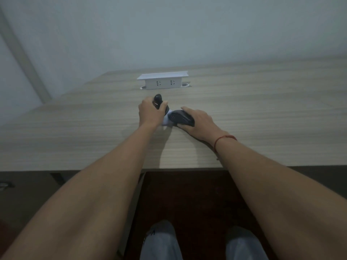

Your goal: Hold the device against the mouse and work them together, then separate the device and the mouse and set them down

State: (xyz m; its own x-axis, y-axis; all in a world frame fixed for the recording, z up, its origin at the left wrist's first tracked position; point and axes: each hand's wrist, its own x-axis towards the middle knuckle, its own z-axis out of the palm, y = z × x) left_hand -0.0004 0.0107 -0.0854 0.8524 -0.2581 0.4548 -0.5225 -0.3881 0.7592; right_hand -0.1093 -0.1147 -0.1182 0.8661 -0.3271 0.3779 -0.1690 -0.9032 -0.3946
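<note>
Two bare hands at work on a pale wood-grain tabletop (244,117), seen from above and behind. Left hand (150,114) curled around a dark upright handle (159,102), fingers wrapped tight on it, thumb on the near side, rounded black top poking out above the knuckles. Right hand (199,121) laid over a dark, rounded mouse-shaped object (180,119), fingers bent around its far side and thumb tucked under its near edge, gripping it. Small patch of white (167,121) between the two hands, touching the dark object and partly hidden by the left hand; impossible to tell what it is, or whether handle and dark object are joined. Red string bracelet (224,138) on the right wrist.

Beyond the hands, near but apart from them, a white socket box (163,82) raised out of the tabletop, lid tipped up, two outlets facing the camera, a round opening at each end. Handle directly on the near side of the socket box; dark object nearer still and slightly to the box's right. Plain grey wall (187,34) behind the socket box. On the near side of the socket box, past the tabletop's front edge, dark floor and two knees in light grey trousers (161,241). Both forearms bare, stretched forward over the tabletop's front edge.
</note>
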